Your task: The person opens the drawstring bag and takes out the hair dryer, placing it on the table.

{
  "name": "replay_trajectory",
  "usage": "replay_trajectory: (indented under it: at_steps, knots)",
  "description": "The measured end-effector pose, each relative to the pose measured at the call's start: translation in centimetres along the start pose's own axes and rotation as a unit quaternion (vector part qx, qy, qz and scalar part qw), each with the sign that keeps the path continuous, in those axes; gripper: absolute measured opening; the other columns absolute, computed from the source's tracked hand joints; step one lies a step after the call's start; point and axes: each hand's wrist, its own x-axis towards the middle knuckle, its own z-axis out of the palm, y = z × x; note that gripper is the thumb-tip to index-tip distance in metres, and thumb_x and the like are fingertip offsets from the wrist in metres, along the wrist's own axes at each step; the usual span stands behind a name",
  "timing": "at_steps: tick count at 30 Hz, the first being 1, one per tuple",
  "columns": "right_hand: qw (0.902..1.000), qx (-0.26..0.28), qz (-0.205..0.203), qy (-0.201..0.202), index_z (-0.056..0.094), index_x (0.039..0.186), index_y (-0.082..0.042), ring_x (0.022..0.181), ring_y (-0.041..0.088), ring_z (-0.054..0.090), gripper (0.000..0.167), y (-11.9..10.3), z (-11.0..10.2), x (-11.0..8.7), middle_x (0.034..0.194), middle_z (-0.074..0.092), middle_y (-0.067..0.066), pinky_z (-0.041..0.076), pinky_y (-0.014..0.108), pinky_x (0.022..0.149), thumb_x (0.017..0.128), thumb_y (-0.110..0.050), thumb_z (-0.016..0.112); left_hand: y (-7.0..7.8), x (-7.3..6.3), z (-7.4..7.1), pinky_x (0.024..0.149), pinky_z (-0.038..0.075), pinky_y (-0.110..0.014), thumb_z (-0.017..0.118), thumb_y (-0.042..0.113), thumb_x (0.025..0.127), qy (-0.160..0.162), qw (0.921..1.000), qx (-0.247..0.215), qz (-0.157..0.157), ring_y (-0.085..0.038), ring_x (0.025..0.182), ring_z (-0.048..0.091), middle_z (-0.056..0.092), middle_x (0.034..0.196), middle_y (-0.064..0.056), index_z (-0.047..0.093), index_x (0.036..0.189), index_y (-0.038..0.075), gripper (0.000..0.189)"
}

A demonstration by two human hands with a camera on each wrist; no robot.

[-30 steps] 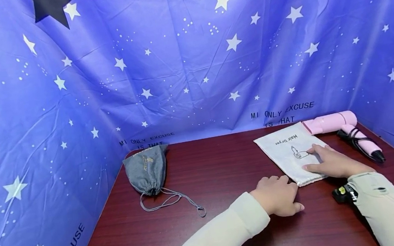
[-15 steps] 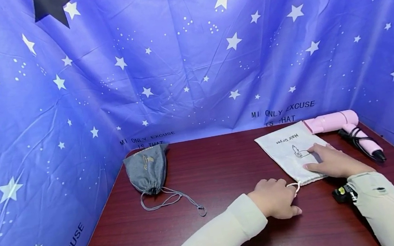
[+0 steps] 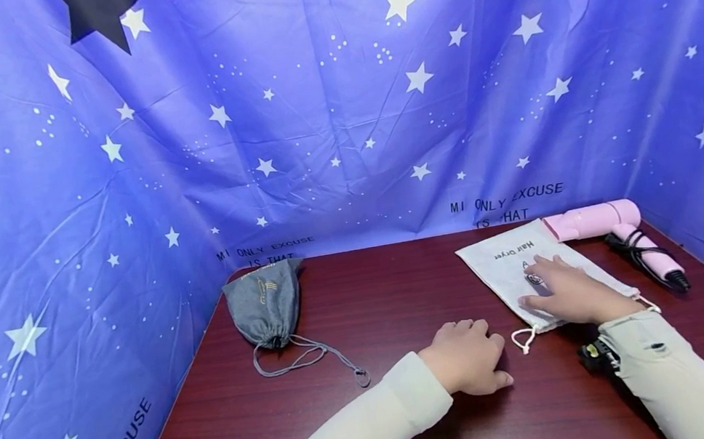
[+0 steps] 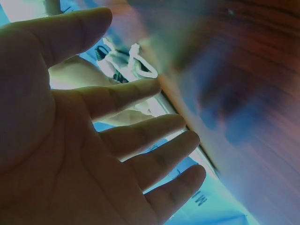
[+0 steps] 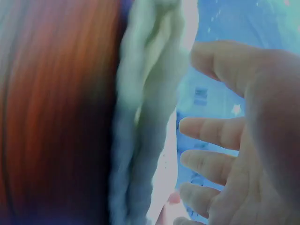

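Observation:
A white drawstring pouch printed "Hair Dryer" lies flat at the table's right. My right hand is over its printed face, partly hiding the drawing. In the right wrist view, this hand's spread fingers are beside the pouch's gathered mouth, which gapes slightly. White cord loops stick out at both corners of the mouth. My left hand hovers low left of the loop, holding nothing; its fingers are extended in the left wrist view. A pink hair dryer lies beyond the pouch, black cord wrapped round its handle.
A grey drawstring pouch with a gold print lies at the table's back left, its cord trailing toward the middle. Blue star-printed cloth stands round the back and sides of the dark red wooden table.
My left hand has drawn the white cord loop out, let it go and moved left. My right hand has shifted left across the pouch, and a second loop shows at its right corner.

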Motion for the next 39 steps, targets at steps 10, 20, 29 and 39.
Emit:
replay_trajectory:
  at_steps: [10,20,29,39]
  knots:
    - [0.9996,-0.013,-0.023,-0.006,0.063,0.132,0.004,0.141,0.064,0.034,0.062,-4.9,1.0,1.6,0.148,0.047,0.038,0.029,0.076,0.11,0.093,-0.043,0.073,-2.6,-1.4,0.0,0.111,0.046,-0.038,0.057,0.068,0.095,0.016,0.9991,-0.037,-0.012,-0.017,0.141,0.052,0.053,0.152,0.002,0.059,0.143,0.031,0.061]
    - [0.9978,0.0,-0.062,0.024,0.065,0.124,-0.002,0.136,0.048,0.052,0.044,-9.3,2.5,3.4,0.144,0.057,0.028,0.041,0.062,0.11,0.094,-0.032,0.074,-5.7,-3.6,0.9,0.111,0.047,-0.039,0.06,0.064,0.095,0.03,0.9986,-0.037,-0.025,-0.021,0.14,0.054,0.055,0.152,-0.004,0.062,0.139,0.025,0.059]
    - [0.995,0.011,-0.098,0.018,0.067,0.123,-0.004,0.14,0.045,0.051,0.04,-13.3,4.2,4.8,0.144,0.059,0.023,0.039,0.06,0.115,0.093,-0.031,0.074,-8.4,-5.4,2.2,0.106,0.051,-0.042,0.063,0.059,0.095,0.058,0.9963,-0.049,-0.04,-0.029,0.132,0.06,0.054,0.151,-0.015,0.063,0.134,0.018,0.057]
    - [0.9923,0.022,-0.122,0.008,0.068,0.118,-0.009,0.139,0.036,0.054,0.032,-17.8,5.4,6.1,0.142,0.064,0.016,0.046,0.053,0.111,0.094,-0.028,0.071,-10.9,-7.4,3.0,0.102,0.054,-0.045,0.068,0.052,0.094,0.096,0.9902,-0.078,-0.065,-0.033,0.125,0.065,0.058,0.145,-0.019,0.067,0.117,0.013,0.045]
